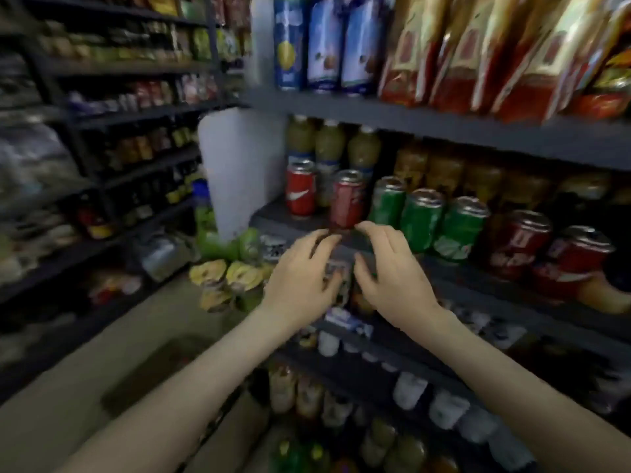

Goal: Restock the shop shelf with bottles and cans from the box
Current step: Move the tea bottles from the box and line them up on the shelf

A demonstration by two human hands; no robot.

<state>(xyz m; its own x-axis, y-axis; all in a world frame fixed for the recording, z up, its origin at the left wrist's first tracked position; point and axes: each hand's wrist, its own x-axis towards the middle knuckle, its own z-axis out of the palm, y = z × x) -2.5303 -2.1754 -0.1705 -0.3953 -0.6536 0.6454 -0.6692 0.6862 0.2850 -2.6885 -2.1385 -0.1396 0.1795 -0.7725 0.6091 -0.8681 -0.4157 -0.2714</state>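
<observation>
The red can point(346, 199) stands upright at the shelf point(269, 213) front, between another red can point(300, 189) and green cans point(421, 220), just beyond left hand point(300, 268) and right hand point(392, 271), equally near, loosely curled fingers point(327, 237) flanking its base, contact indeterminable through blur.

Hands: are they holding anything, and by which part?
Cannot tell. Fingers of the left hand and right hand meet at the base of the red can on the shelf, but blur hides any grip.
</observation>
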